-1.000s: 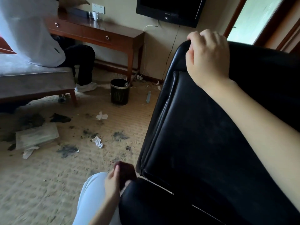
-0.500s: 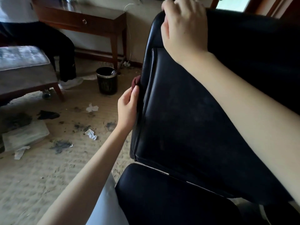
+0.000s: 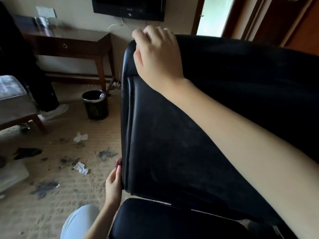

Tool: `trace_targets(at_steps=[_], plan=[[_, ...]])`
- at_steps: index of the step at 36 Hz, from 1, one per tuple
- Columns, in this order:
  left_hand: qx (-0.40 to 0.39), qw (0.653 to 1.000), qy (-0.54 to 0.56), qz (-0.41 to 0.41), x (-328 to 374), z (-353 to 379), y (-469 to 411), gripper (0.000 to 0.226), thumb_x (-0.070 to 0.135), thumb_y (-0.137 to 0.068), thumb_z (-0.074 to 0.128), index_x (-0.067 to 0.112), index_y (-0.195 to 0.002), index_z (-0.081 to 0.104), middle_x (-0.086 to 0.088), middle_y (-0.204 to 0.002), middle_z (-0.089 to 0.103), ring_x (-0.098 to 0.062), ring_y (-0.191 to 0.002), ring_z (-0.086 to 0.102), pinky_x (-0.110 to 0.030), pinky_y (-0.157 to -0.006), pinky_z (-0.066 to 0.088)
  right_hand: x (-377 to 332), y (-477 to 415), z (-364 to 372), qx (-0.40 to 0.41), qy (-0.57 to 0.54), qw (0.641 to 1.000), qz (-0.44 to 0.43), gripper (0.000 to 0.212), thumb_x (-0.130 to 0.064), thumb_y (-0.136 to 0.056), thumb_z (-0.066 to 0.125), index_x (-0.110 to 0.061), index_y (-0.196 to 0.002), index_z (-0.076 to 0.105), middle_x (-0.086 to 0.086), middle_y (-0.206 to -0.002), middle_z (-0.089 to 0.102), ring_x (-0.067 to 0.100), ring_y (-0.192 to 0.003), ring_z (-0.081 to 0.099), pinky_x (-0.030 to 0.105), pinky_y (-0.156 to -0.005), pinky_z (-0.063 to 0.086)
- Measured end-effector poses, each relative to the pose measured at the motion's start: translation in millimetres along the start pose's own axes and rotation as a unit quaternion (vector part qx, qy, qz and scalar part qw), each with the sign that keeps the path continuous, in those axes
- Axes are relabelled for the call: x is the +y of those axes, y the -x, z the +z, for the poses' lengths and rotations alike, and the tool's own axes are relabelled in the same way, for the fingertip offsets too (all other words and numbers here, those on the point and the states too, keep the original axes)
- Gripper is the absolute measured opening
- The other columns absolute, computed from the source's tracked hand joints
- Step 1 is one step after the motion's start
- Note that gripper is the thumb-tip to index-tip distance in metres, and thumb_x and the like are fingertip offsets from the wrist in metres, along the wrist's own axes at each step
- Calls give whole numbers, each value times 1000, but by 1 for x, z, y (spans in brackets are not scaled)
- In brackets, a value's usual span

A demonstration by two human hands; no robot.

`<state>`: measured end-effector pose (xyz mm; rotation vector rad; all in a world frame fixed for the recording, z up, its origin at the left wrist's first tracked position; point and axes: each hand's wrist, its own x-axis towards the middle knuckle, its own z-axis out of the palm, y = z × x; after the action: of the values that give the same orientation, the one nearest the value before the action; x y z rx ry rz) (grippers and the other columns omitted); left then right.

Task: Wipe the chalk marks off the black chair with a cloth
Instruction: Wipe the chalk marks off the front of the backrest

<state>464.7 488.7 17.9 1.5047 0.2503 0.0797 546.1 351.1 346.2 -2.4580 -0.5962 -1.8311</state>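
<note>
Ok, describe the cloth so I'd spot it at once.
Start at the black chair filling the right of the view and follow its backrest's left edge down. Near the bottom, the left hand holds a small bunched cloth against that edge. It is dark red, unlike the white paper scraps nearby.

Head cam, looks down-fwd, close on chair point(image 3: 172, 144)

L hand point(image 3: 114, 182), cloth point(image 3: 119, 163): lower along chair point(image 3: 172, 144) edge

The beige carpeted floor point(image 3: 43, 219) carried a round black wastebasket point(image 3: 95, 105), crumpled white tissues point(image 3: 80, 137) and dark smudges point(image 3: 105, 155).
</note>
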Motion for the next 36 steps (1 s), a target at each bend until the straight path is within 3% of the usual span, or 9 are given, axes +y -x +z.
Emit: trace_targets(at_steps=[2, 4, 6, 9, 16, 19, 24, 30, 36], plan=[[8, 1000, -13, -17, -9, -4, -1, 47, 27, -101, 45, -18, -110, 49, -39, -106, 52, -30, -106, 59, -39, -75, 54, -3, -1, 0, 4, -20, 1000, 6, 34, -14, -77, 38, -4, -82, 70, 12, -73, 63, 31, -68, 60, 37, -68, 41], [13, 999, -21, -35, -15, 0, -1, 43, 22, -101, 45, -20, -96, 49, -29, -67, 52, -10, -62, 61, -24, -55, 50, 0, 0, -2, -9, -20, 1000, 10, 34, -14, -77, 37, -3, -82, 70, 12, -73, 63, 32, -68, 60, 39, -68, 43], [16, 997, -40, -61, -27, -6, -4, 39, 19, -101, 46, -9, -74, 50, -3, -44, 39, -6, -42, 36, -17, -39, 31, -3, 1, 0, -23, -35, 999, 13, 36, -14, -77, 36, -3, -83, 70, 13, -73, 62, 33, -68, 59, 41, -68, 43], [-1, 995, -62, -81, -33, -9, -9, 37, 18, -100, 47, 5, -66, 49, -1, -45, 45, -16, -48, 37, -17, -36, 31, -1, 1, -1, -55, -34, 998, 12, 37, -14, -76, 36, -4, -85, 70, 12, -74, 63, 32, -70, 59, 39, -70, 41], [56, 995, -49, -59, 13, -25, -29, 35, 32, -97, 51, 0, -97, 65, -10, -64, 61, -24, -56, 54, -26, -50, 43, 35, 6, -32, -77, -44, 994, -68, 34, -12, -85, 45, -5, -110, 67, 11, -100, 68, 32, -90, 64, 43, -80, 50], [83, 996, -9, 25, 73, -21, -47, 26, 31, -98, 49, 11, -105, 65, -11, -79, 64, -25, -67, 57, -30, -57, 44, 71, 2, -55, -126, 24, 992, 0, 34, -24, -96, 35, -7, -100, 65, 8, -84, 66, 31, -78, 61, 43, -75, 49], [62, 982, 39, 175, 195, 1, -52, 23, 33, -99, 49, 25, -86, 66, -6, -79, 60, -16, -66, 54, -23, -49, 49, 114, 5, -69, -191, 67, 977, 61, 51, -39, -102, 31, -12, -63, 47, -3, -50, 38, 22, -50, 43, 29, -53, 30], [48, 963, 47, 262, 298, 27, -31, 24, 33, -99, 48, 22, -83, 63, 2, -67, 56, -3, -50, 52, -18, -45, 42, 110, 8, -59, -140, 38, 986, 80, 45, -34, -98, 39, -16, -57, 42, -6, -49, 35, 18, -45, 36, 27, -50, 31], [55, 954, -30, 292, 348, 42, -26, 13, 27, -98, 51, 25, -104, 62, 12, -85, 63, -1, -81, 58, -21, -75, 47, 98, 3, -47, -153, -8, 985, 84, 47, -35, -96, 38, -13, -59, 56, 0, -51, 54, 22, -48, 48, 27, -52, 31]])
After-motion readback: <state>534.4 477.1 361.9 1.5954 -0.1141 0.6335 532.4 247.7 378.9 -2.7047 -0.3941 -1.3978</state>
